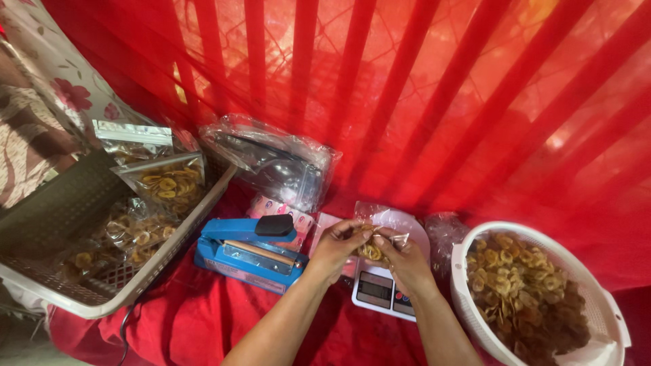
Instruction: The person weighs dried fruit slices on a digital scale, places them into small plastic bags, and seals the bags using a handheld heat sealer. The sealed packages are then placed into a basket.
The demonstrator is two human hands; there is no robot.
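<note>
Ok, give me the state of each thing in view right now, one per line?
Small clear plastic bag of banana chips: held over the scale, top pinched by both hands.
Left hand: shut on the bag.
Right hand: shut on the bag.
White digital kitchen scale: display not readable.
Blue impulse heat sealer: arm down.
White round perforated basket: holds loose chips.
Grey rectangular tray: holds filled bags.

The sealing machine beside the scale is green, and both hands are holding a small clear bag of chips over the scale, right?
Not quite: the sealing machine is blue, not green, as the head view shows. The rest holds: it sits beside the scale, and the left hand and right hand hold a small clear bag of chips over it.
</note>
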